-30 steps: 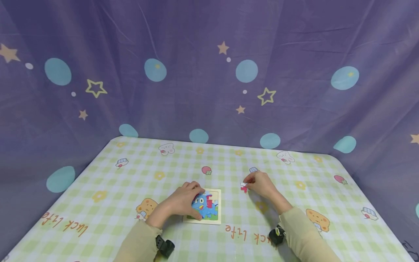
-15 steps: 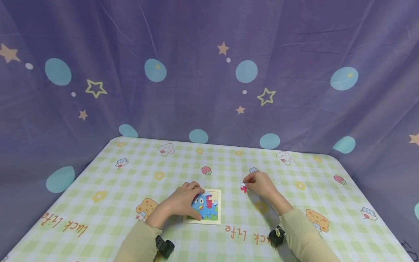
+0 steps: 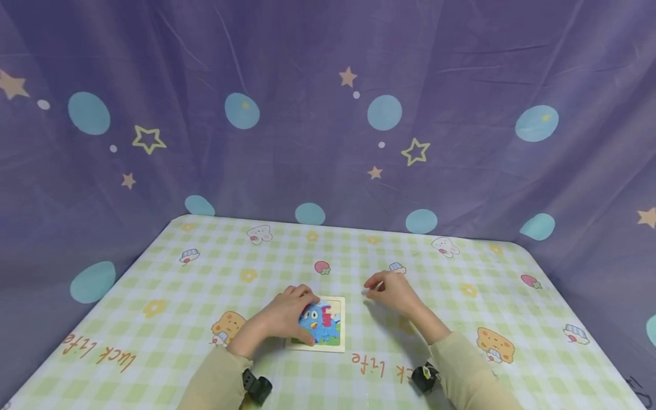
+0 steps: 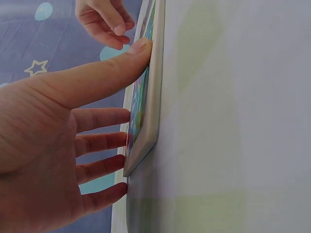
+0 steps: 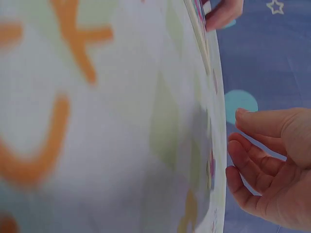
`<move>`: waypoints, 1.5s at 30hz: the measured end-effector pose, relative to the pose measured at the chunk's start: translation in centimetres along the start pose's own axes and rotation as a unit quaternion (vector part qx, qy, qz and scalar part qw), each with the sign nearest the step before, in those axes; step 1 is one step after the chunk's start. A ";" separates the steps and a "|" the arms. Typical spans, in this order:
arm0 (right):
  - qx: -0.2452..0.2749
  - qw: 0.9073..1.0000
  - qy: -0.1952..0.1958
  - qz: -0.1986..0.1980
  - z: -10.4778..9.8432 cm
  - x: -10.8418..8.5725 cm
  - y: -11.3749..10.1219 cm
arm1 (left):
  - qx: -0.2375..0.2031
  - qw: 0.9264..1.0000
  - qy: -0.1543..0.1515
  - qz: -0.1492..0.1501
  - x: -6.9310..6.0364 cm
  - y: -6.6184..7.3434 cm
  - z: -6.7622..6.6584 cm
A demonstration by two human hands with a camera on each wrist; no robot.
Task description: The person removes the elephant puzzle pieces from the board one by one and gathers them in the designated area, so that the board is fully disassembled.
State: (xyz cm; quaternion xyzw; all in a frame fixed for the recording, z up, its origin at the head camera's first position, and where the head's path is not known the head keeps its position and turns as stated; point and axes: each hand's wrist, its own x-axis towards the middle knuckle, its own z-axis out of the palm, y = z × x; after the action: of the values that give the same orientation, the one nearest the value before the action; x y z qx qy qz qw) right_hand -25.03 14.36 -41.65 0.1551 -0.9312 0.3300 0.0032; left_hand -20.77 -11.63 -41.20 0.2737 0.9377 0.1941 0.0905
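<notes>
A small jigsaw puzzle (image 3: 326,327) of a blue cartoon creature lies flat in a pale wooden frame near the table's middle. My left hand (image 3: 287,313) spans its left part, fingertips at the far side and thumb near the front edge. In the left wrist view those fingers (image 4: 102,144) look straight and spread, resting on the frame. To the right of the puzzle, my right hand (image 3: 394,293) hovers low over the table. Its thumb and fingers stand apart in the right wrist view. There, a small colourful puzzle piece (image 5: 211,167) lies on the table, hidden in the head view.
A green-and-white checked tablecloth (image 3: 215,296) with printed strawberries, bears and lettering covers the table. Behind it hangs a purple curtain (image 3: 307,114) with stars and blue ovals. A black wrist camera (image 3: 256,387) sits on the left wrist, another (image 3: 424,377) on the right.
My right hand, which had its fingertips on a red-and-white puzzle piece, has moved a little left, and that piece is covered in the head view. The left hand stays on the puzzle.
</notes>
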 end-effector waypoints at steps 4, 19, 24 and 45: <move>0.002 1.000 -0.011 -0.011 0.6 -0.2 -1.0 | -0.001 1.000 0.000 -0.003 0.0 0.0 0.0; 0.008 0.994 -0.074 -0.080 2.6 -0.9 -3.5 | 0.001 1.000 0.000 0.002 0.0 -0.1 -0.1; 0.004 0.991 -0.095 -0.092 3.2 -1.2 -4.2 | 0.004 1.000 -0.003 0.004 0.0 -0.2 -0.1; -0.054 0.985 -0.124 -0.109 4.1 -1.5 -4.9 | 0.000 1.000 -0.003 0.009 0.0 -0.1 -0.2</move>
State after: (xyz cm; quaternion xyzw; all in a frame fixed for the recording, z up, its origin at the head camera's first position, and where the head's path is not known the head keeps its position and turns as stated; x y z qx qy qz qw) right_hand -21.82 8.64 -42.04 0.2953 -0.9181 0.2555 -0.0679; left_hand -20.87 -11.83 -41.03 0.2823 0.9350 0.1943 0.0916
